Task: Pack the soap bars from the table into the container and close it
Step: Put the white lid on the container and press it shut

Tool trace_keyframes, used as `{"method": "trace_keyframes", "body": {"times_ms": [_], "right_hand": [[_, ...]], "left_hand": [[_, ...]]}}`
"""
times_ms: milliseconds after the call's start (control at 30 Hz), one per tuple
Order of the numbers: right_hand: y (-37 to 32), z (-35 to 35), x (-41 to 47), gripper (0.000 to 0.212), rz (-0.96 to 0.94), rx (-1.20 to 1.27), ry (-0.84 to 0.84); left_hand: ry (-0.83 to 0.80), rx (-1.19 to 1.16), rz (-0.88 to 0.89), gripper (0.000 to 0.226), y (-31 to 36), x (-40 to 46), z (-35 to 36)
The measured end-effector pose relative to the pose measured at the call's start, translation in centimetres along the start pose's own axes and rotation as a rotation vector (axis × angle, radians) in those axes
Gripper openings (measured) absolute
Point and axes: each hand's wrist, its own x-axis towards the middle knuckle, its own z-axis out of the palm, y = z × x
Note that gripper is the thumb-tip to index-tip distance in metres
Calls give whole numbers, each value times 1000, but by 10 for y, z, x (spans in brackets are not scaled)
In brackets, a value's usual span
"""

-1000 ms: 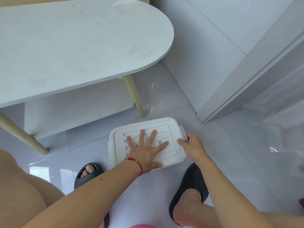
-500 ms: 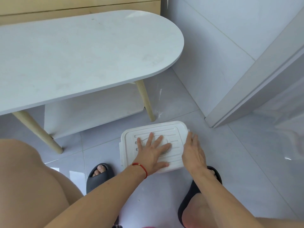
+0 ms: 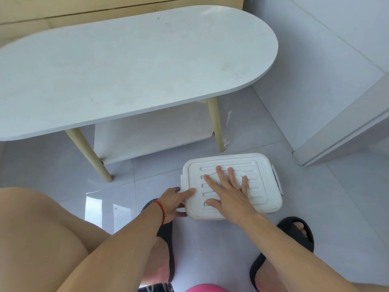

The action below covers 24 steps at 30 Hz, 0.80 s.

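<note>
A white plastic container [image 3: 265, 186] with a ribbed lid on top sits on the tiled floor in front of my feet. My right hand [image 3: 228, 190] lies flat on the lid with fingers spread. My left hand [image 3: 175, 201], with a red cord on the wrist, grips the container's left end at the latch; its thumb is under the rim. No soap bars are visible; the inside of the container is hidden by the lid.
A white oval table [image 3: 126, 70] on wooden legs [image 3: 88, 154] stands behind the container, with a low shelf [image 3: 151, 135] under it. A white door frame [image 3: 341, 131] is at the right. My black slippers [image 3: 294, 234] flank the container's near side.
My left hand left the lid and went to the container's left end. My right hand came off the right side and now rests flat on the lid.
</note>
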Motion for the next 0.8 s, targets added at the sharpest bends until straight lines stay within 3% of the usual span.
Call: {"method": "trace_keyframes", "body": {"times_ms": [67, 167, 300, 400, 467, 567, 633, 733, 800], "right_hand": [[0, 2, 1, 75, 4, 7, 3], [1, 4, 1, 75, -1, 20, 19], [-1, 6, 0, 74, -7, 17, 52], [2, 5, -9, 68, -59, 7, 88], [15, 4, -15, 63, -35, 51, 202], [50, 2, -25, 64, 397, 77, 464], [68, -3, -33, 73, 727, 337, 426], [82, 4, -35, 73, 807, 766, 369], [89, 5, -32, 69, 795, 861, 439]], "left_hand": [[58, 47, 62, 72, 0, 1, 1], [298, 209, 186, 45, 3, 1, 11], [519, 541, 244, 40, 6, -14, 38], [606, 623, 260, 37, 8, -21, 49], [645, 686, 262, 33, 8, -19, 50], [661, 729, 278, 28, 9, -18, 53], [667, 690, 268, 26, 11, -16, 54], [647, 591, 198, 27, 15, -11, 52], [607, 505, 161, 28, 20, -5, 55]]}}
